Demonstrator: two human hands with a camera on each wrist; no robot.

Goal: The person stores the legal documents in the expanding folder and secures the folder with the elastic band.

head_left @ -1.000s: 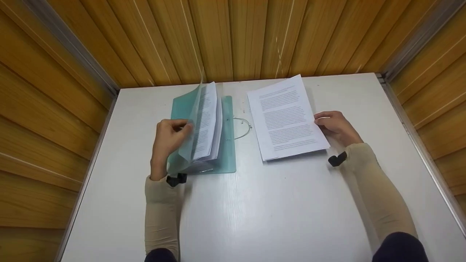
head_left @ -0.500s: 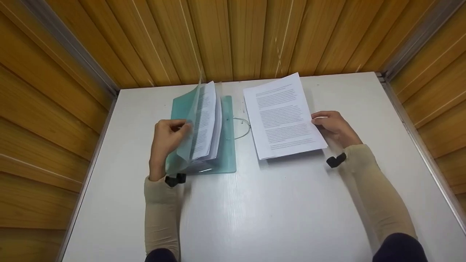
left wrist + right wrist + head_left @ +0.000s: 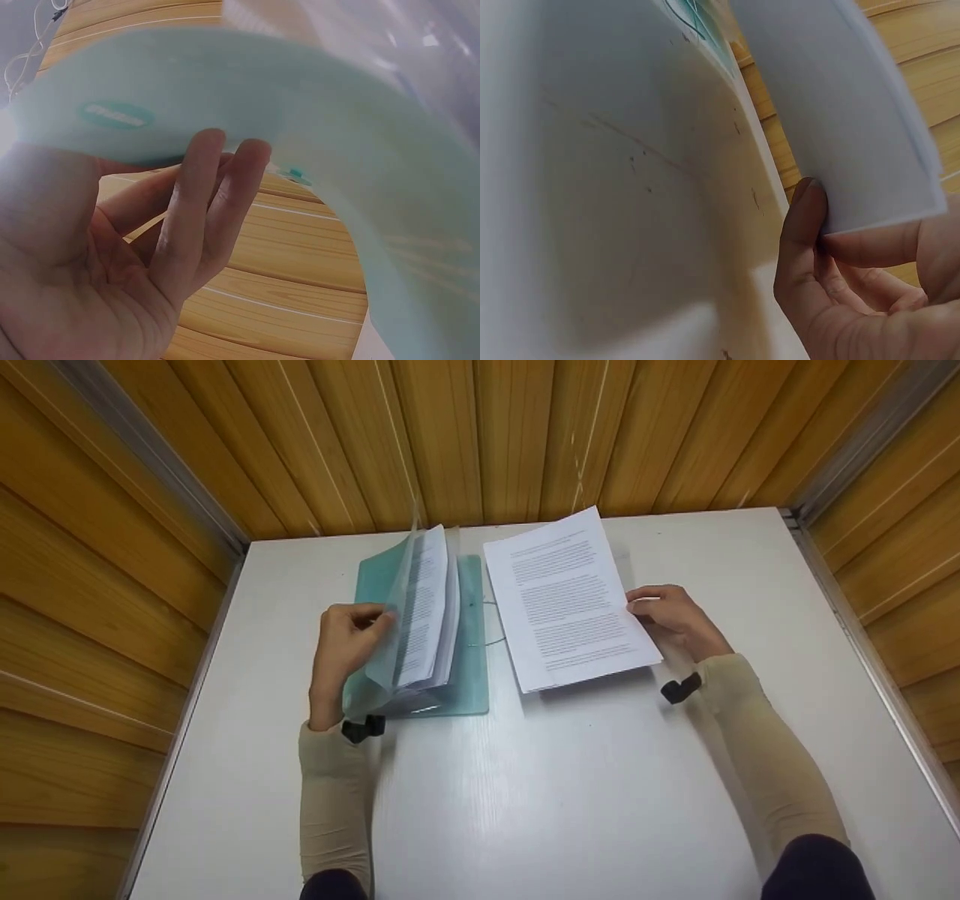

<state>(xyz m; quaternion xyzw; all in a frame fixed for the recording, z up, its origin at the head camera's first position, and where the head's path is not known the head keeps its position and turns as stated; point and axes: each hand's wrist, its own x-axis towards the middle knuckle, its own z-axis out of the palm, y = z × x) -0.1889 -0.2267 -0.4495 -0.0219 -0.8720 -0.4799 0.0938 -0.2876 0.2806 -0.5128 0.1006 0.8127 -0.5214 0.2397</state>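
A teal folder (image 3: 474, 682) lies at the left of the white table, with printed pages (image 3: 421, 615) standing tilted inside it. My left hand (image 3: 346, 643) pinches its translucent front cover (image 3: 337, 127) and keeps it raised; in the left wrist view the cover bows over the fingers. From the folder's right side sticks out a thin loop fastener (image 3: 496, 643), partly hidden by printed sheets (image 3: 574, 607). My right hand (image 3: 673, 615) pinches these sheets at their right edge, and they tilt above the table. In the right wrist view their underside (image 3: 832, 112) is blank.
The white table (image 3: 517, 787) carries both the folder and the hands' work. Wood-patterned panels (image 3: 510, 435) rise behind it and at both sides, close to its far edge. A black clip-like piece (image 3: 681, 688) sits at the right cuff.
My right hand has moved left with the sheets, closer to the folder; they now cover the outer part of the loop. My left hand and the raised cover stay almost still.
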